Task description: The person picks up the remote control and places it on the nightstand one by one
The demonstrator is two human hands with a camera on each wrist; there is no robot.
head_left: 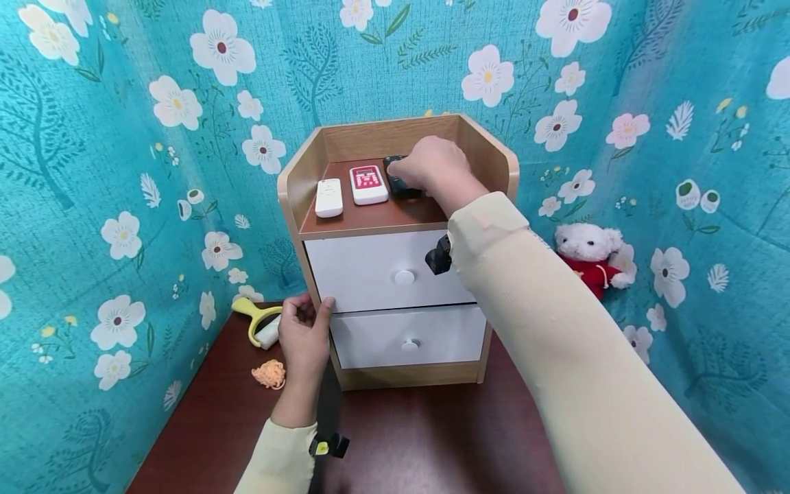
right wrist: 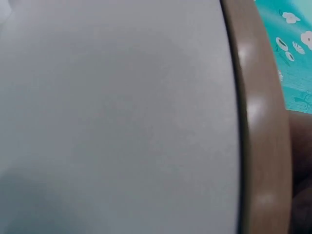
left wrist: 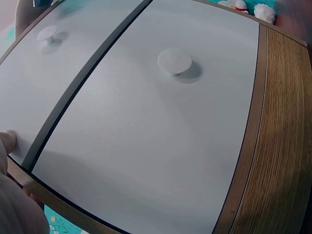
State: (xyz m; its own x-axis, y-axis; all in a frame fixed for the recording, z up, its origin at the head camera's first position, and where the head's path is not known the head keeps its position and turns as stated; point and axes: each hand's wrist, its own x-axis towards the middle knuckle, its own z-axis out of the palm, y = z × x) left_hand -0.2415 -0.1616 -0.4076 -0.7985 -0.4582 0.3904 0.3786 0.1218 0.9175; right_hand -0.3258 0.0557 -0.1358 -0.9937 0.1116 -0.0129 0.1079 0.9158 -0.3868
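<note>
Right hand (head_left: 432, 167) is up on top of the cabinet (head_left: 395, 261), fingers curled over a black remote (head_left: 398, 184) and gripping it. The remote lies on the top shelf, at about 3 o'clock from the pink calculator (head_left: 368, 184) and just beside it. Most of the remote is hidden under the hand, so can't say much about it beyond black w/ buttons.

Left hand (head_left: 304, 337) is on the cabinet's left front edge, about where the 2 drawers meet. Thumb is pressed on the front, fingers wrapped round the side, so it's holding the cabinet edge. Left wrist view shows only a fingertip on the white drawer front plus the dark gap between drawers.

Outward from there: a white remote (head_left: 329, 197) sits at 9 o'clock of the calculator, near it but not touching. The 3 things make a row on the shelf, w/ raised wood walls on the left, back and right. Top drawer (head_left: 370, 271) and lower drawer (head_left: 426, 336) are both closed, each w/ a round white knob.

On the table (head_left: 432, 439), at 9 o'clock of the left hand: a yellow roller (head_left: 256, 319), and just below it an orange puff (head_left: 269, 374). A teddy (head_left: 586, 257) in red sits at 3 o'clock of the cabinet against the floral curtain (head_left: 92, 206).

The right forearm crosses in front of the cabinet's right side, blocking that part of both drawers. Right wrist view is just blurry white panel and wood edge.
</note>
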